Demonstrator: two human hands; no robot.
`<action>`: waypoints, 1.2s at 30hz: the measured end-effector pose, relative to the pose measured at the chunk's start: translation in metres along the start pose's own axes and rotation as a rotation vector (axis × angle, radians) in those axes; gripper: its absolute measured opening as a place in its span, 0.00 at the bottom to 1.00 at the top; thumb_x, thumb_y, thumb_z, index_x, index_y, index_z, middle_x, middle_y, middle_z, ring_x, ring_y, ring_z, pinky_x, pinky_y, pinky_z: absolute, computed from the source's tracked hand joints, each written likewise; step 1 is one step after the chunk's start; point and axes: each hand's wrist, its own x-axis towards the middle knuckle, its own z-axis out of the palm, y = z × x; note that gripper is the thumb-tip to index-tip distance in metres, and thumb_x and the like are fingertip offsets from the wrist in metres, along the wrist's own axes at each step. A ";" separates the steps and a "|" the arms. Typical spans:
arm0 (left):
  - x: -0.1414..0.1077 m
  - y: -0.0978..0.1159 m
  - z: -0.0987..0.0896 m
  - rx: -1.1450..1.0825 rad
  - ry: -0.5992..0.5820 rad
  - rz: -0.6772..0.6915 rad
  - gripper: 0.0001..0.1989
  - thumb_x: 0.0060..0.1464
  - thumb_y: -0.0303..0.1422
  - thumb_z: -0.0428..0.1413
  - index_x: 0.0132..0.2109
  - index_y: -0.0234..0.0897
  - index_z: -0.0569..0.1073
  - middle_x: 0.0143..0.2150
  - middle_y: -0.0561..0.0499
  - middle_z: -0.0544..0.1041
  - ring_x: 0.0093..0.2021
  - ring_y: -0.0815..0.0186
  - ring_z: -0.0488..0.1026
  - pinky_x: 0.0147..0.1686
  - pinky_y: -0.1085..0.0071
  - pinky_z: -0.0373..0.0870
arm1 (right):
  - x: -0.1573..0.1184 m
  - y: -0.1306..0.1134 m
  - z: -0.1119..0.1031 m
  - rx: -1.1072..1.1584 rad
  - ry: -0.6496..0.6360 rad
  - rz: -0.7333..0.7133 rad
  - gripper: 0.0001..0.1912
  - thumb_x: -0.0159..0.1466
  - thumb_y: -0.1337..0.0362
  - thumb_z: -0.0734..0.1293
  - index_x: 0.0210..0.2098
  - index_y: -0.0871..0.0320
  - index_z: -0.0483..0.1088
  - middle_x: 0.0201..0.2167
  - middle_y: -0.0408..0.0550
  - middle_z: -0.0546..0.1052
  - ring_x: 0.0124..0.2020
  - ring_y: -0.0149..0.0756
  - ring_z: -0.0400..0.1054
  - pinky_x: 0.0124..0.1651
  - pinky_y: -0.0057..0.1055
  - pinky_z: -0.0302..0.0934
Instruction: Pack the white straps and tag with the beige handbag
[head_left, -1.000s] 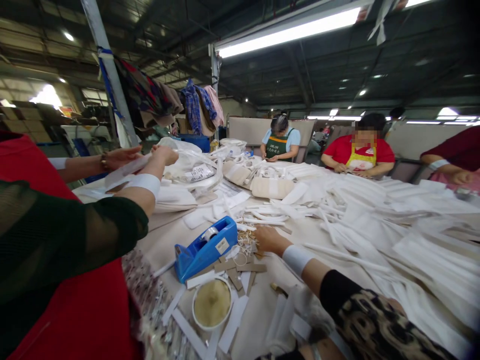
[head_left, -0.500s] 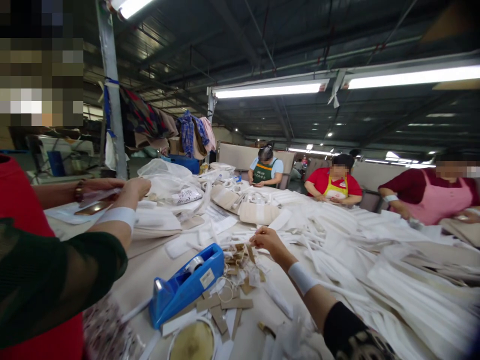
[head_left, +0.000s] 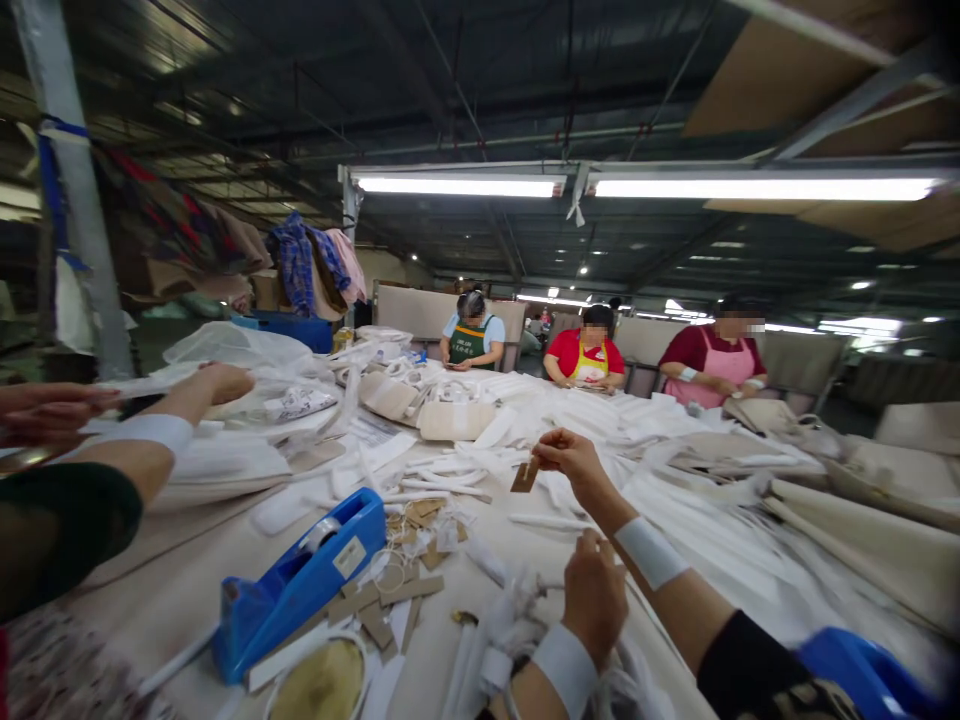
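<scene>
My right hand (head_left: 574, 460) pinches a small brown card tag (head_left: 524, 475) by its upper end and holds it above the table. Below and nearer to me, my left hand (head_left: 596, 590) is raised with its fingers curled together. Whether it holds anything is hidden. White strips and tubes (head_left: 491, 640) lie beside my left hand. Several loose brown card pieces (head_left: 390, 590) and thin white strings lie scattered left of my hands, next to a blue tape dispenser (head_left: 300, 580). A tape roll (head_left: 319, 680) lies in front of the dispenser.
Piles of white and beige fabric pieces (head_left: 457, 420) cover much of the table. At left, a co-worker's hand (head_left: 225, 382) reaches over a clear plastic bag (head_left: 240, 345). Several co-workers sit across the table. Another blue object (head_left: 862, 670) stands at the lower right.
My right hand has lifted the card tag away from the pile of card pieces. My left hand has come into view at the bottom. The view has turned to the right.
</scene>
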 end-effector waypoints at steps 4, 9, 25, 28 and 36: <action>0.009 -0.003 0.028 -0.040 0.170 -0.020 0.09 0.57 0.26 0.47 0.41 0.36 0.72 0.45 0.40 0.73 0.47 0.56 0.69 0.50 0.60 0.66 | -0.027 -0.016 -0.053 -0.051 0.119 -0.026 0.18 0.40 0.57 0.76 0.25 0.60 0.69 0.19 0.44 0.75 0.21 0.33 0.70 0.26 0.29 0.63; 0.016 0.000 0.016 -0.283 0.379 -0.031 0.14 0.62 0.35 0.42 0.36 0.35 0.70 0.38 0.42 0.72 0.41 0.57 0.70 0.45 0.60 0.65 | -0.079 -0.024 -0.120 -0.205 0.235 -0.093 0.09 0.43 0.64 0.73 0.22 0.59 0.70 0.15 0.40 0.72 0.17 0.30 0.65 0.22 0.26 0.56; 0.008 0.033 0.016 -0.357 -0.191 0.185 0.16 0.53 0.46 0.55 0.33 0.37 0.76 0.31 0.49 0.77 0.36 0.59 0.73 0.38 0.68 0.67 | -0.160 0.014 -0.152 -0.347 0.164 0.117 0.06 0.44 0.75 0.69 0.21 0.59 0.71 0.15 0.36 0.71 0.19 0.30 0.66 0.24 0.25 0.57; 0.011 0.027 0.017 -0.297 -0.143 0.186 0.16 0.51 0.47 0.56 0.30 0.38 0.74 0.29 0.51 0.75 0.33 0.61 0.72 0.37 0.69 0.66 | -0.167 0.014 -0.160 -0.431 0.162 0.107 0.07 0.43 0.74 0.73 0.21 0.58 0.74 0.17 0.36 0.71 0.22 0.29 0.66 0.26 0.24 0.55; 0.017 0.026 0.016 -0.448 -0.207 0.141 0.20 0.52 0.51 0.55 0.28 0.38 0.72 0.25 0.54 0.71 0.28 0.65 0.68 0.32 0.73 0.66 | -0.170 0.025 -0.163 -0.324 0.043 0.120 0.05 0.46 0.70 0.73 0.25 0.57 0.78 0.17 0.36 0.71 0.22 0.28 0.64 0.29 0.26 0.57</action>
